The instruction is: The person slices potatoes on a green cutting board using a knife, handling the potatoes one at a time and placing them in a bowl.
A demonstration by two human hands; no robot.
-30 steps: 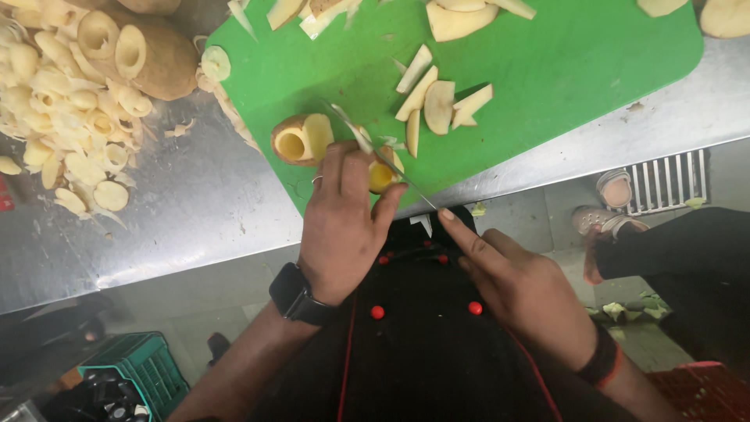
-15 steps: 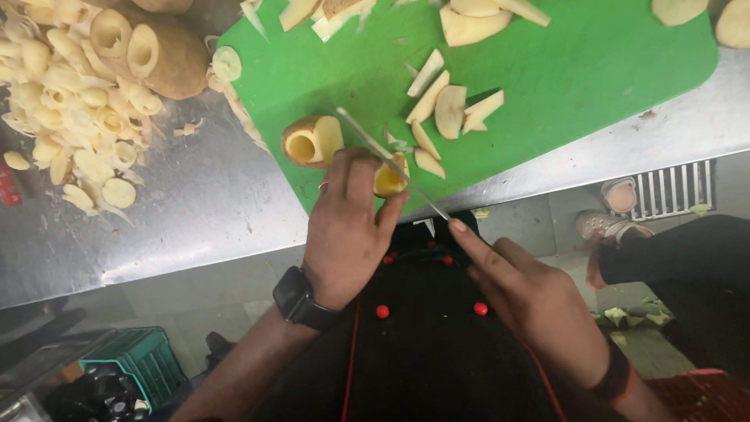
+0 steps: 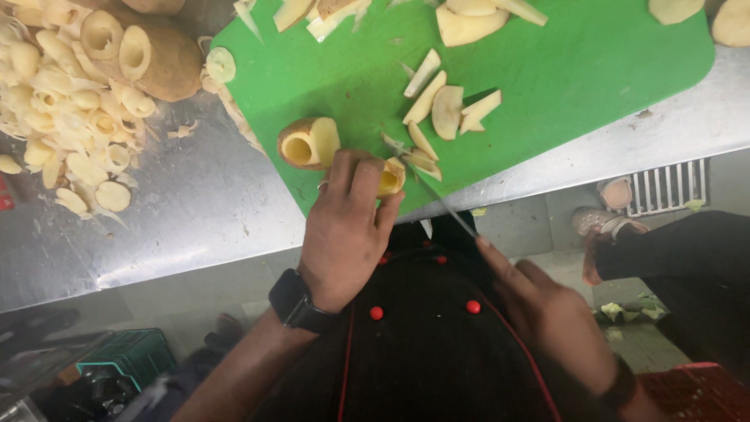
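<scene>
A green cutting board [image 3: 594, 62] lies on a steel counter [image 3: 195, 219]. My left hand [image 3: 344, 227] presses a cored potato piece [image 3: 389, 177] onto the board's near edge. Beside it lies a hollowed potato [image 3: 306, 144] with a round hole through it. My right hand [image 3: 547, 312] grips a thin knife [image 3: 433, 191], its blade reaching up to the piece under my left fingers. Several cut potato wedges [image 3: 445, 109] are scattered in the board's middle.
A heap of potato cores and peelings [image 3: 62, 117] and two cored whole potatoes [image 3: 148, 51] sit at the left. More potato chunks [image 3: 469, 19] line the board's far edge. Below the counter are a green crate [image 3: 125, 359], a floor drain [image 3: 664, 187] and another person's shoes [image 3: 601, 219].
My view has shifted, so the board sits higher and more to the right. My left hand stays on the potato piece; the knife blade remains at it with my right hand drawn slightly lower.
</scene>
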